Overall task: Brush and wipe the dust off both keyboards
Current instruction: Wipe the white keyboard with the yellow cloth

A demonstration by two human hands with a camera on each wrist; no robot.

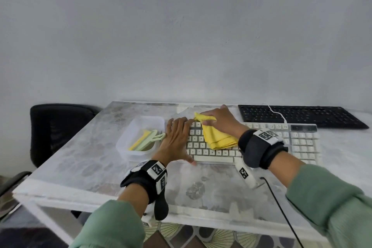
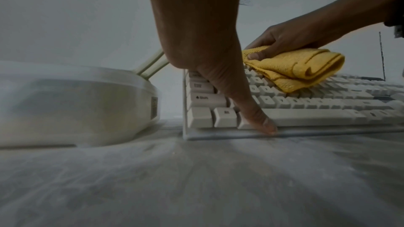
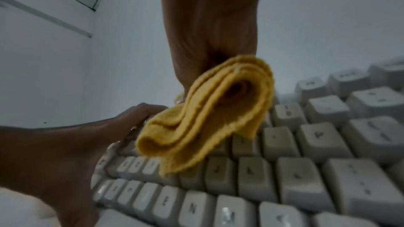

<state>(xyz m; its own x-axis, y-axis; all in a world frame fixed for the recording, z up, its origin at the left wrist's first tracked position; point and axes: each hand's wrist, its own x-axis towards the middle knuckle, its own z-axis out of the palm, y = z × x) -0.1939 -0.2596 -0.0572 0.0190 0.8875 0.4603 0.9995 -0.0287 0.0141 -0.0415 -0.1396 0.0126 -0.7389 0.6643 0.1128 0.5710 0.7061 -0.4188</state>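
Observation:
A white keyboard [image 1: 261, 143] lies across the middle of the table, with a black keyboard [image 1: 302, 116] behind it to the right. My left hand [image 1: 177, 137] lies flat over the white keyboard's left end, fingers straight and thumb [image 2: 251, 110] on its front edge. My right hand [image 1: 213, 119] grips a folded yellow cloth [image 1: 217, 137] against the upper-left keys. From the right wrist, the cloth [image 3: 207, 118] hangs folded from the hand over the white keyboard's keys [image 3: 306, 170]. The left wrist view has the cloth [image 2: 301, 68] on the key rows [image 2: 317, 106].
A translucent plastic box [image 1: 138, 139] holding pale green and yellow brushes [image 1: 145, 139] stands just left of the white keyboard. A black chair [image 1: 56, 131] sits beyond the table's left edge. A black cable [image 1: 281, 207] runs off the front right. The wall is right behind the table.

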